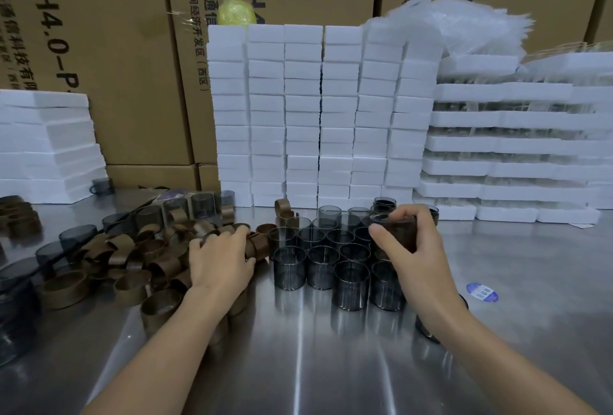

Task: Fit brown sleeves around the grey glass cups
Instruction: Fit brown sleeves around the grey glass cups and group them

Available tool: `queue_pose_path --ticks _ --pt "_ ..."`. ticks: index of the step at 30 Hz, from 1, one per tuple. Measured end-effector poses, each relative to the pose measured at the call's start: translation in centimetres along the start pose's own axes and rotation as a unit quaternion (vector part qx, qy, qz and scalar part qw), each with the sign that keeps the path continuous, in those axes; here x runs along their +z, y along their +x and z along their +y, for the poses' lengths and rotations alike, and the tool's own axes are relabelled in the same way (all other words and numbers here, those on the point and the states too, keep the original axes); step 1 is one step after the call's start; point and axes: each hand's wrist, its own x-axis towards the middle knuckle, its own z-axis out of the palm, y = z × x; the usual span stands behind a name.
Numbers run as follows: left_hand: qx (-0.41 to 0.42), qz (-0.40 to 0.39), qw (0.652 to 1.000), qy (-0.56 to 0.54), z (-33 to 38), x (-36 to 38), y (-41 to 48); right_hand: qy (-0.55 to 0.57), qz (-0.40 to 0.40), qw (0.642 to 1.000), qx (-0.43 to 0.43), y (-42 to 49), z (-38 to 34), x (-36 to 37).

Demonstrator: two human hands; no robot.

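The left hand [220, 258] pinches a brown sleeve [257, 245] at 9 o'clock of the upright cup [396, 232] gripped by the right hand [411, 245], bare cups [320, 268] between

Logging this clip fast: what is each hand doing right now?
Left hand: grips a brown sleeve.
Right hand: holds a sleeved grey cup.

Smoky translucent grey on the glass cups [351, 285]. Matt brown on the sleeves [129, 291]. Silver with pale streaks of glare on the table [315, 365]. White on the foam blocks [303, 116]. Tan with black lettering on the cardboard boxes [116, 49]. Blue and white on the round sticker [482, 292].
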Motion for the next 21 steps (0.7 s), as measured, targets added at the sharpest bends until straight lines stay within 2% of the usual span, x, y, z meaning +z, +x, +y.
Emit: queue_pose_path --ticks 2,5,8,10,14,21 --pt "0.015 0.033 0.999 -0.015 0.1 -0.4 0.1 -0.008 0.001 1.0 0.005 0.1 0.1 0.0" --pt "0.052 0.086 0.984 -0.148 1.1 -1.2 0.1 -0.028 0.013 1.0 -0.004 -0.1 -0.3 0.0" --pt "0.095 0.134 0.931 -0.327 2.8 -2.3 -0.3 -0.061 0.034 0.997 -0.033 -0.3 -0.8 0.0" --pt "0.136 0.166 0.895 -0.391 4.0 -2.9 -0.8 -0.049 0.046 0.997 -0.046 -0.2 -0.9 -0.1" --pt "0.208 0.18 0.861 -0.428 5.6 -3.6 -2.0 -0.042 0.047 0.997 -0.045 -0.2 -0.8 0.0" --pt "0.276 0.137 0.846 -0.434 7.2 -3.6 -3.4 -0.01 0.02 0.999 -0.045 -0.9 -0.7 0.6"
